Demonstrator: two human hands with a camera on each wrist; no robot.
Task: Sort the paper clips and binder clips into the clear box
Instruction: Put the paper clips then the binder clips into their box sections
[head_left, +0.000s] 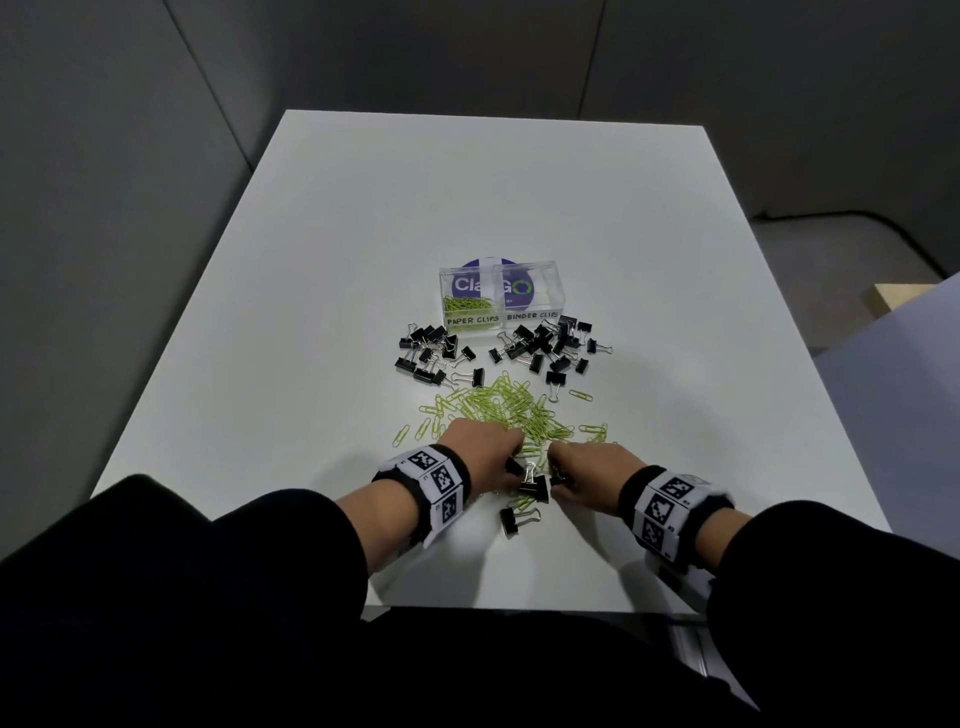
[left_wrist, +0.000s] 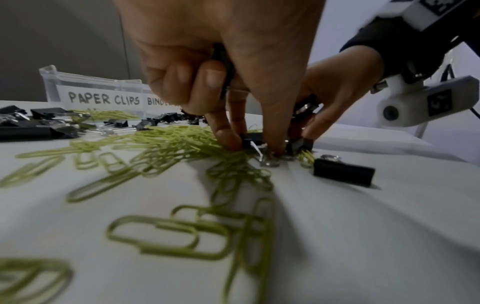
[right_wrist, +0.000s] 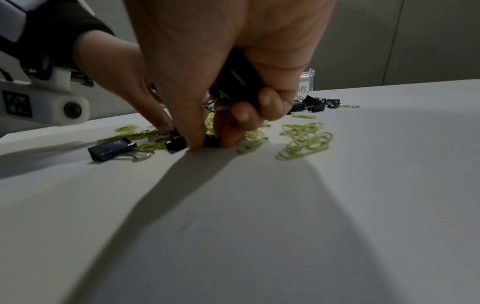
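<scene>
The clear box (head_left: 540, 270) stands mid-table, labelled PAPER CLIPS on the left half and BINDER CLIPS on the right. A few green clips lie in its left half. Loose green paper clips (head_left: 498, 410) are heaped in front of it. My left hand (left_wrist: 257, 144) pinches a black binder clip (left_wrist: 250, 136) at the heap's near edge and has something black tucked in its palm. My right hand (right_wrist: 207, 144) pinches another binder clip (right_wrist: 211, 142) on the table, with several more binder clips (right_wrist: 241, 82) curled in its palm. The hands nearly touch.
Two piles of black binder clips (head_left: 431, 353) (head_left: 550, 348) lie just in front of the box. Single binder clips (head_left: 514, 519) (head_left: 535, 488) lie near my wrists. The white table (head_left: 260, 364) ends close behind my hands; grey walls surround it.
</scene>
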